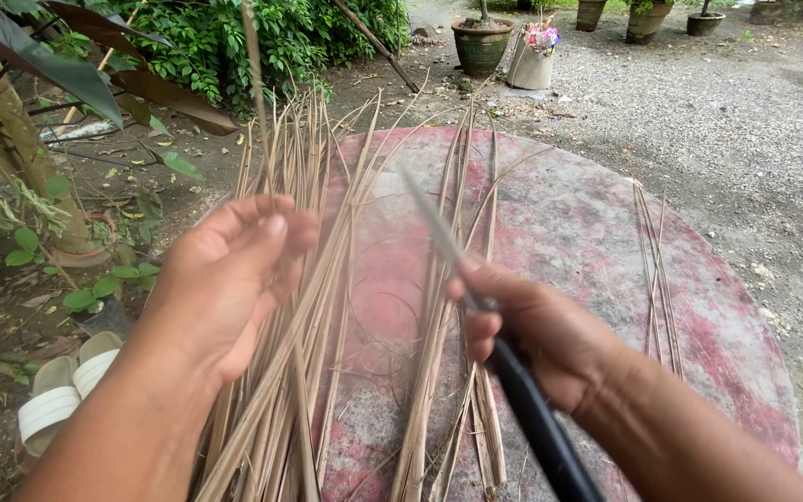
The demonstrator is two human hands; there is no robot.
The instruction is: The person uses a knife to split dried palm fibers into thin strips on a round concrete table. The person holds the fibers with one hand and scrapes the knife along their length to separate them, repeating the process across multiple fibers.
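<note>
1. Round table (606,232): worn red and grey top, fills the middle of the view, gravel ground around it.
2. Pile of dry leaf strips (309,353): long tan strips, spread lengthwise over the left half of the table, near ends hanging over the near edge.
3. Second bundle (448,325): thinner, lies just right of the pile, under the right hand.
4. Few thin sticks (654,279): lie apart at the right edge of the table.
5. Left hand (230,279): above the big pile, palm turned inward, fingers curled, thumb and fingertips pinching one thin strip (255,93) that runs up out of the hand.
6. Right hand (536,339): fingers closed around a knife (476,297), black handle pointing back toward the wrist, narrow blade pointing up and left, blurred.
7. White sandals (62,390): on the dirt, left of the table.
8. Pots (482,42): several far back on the gravel, one white container with pink flowers.
</note>
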